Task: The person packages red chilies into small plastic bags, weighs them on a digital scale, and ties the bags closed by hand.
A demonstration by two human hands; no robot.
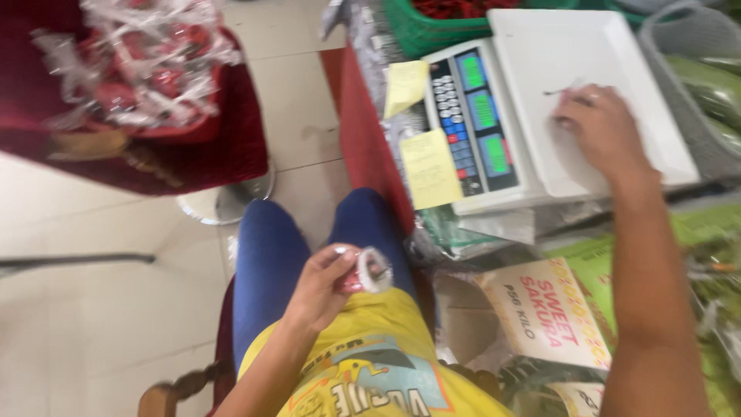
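Tape roll [369, 272], small, clear and reddish, is held over the lap in the left hand [320, 287], whose fingers are curled closed around it above blue trousers and a yellow printed shirt. The right hand [604, 127] is stretched out to a white weighing scale [540, 100]; its fingertips are pinched on a small dark scrap [557, 92] lying on the white pan. Green displays and a keypad are seen on the scale's front, with two yellow sticky notes [429, 167] fixed beside them. The scale is set on a crowded counter among green leafy produce [714, 255] and a printed cardboard box [549, 313]. A pale tiled floor is seen at left, and a red-draped stand [139, 85] is heaped with clear-wrapped red packets.
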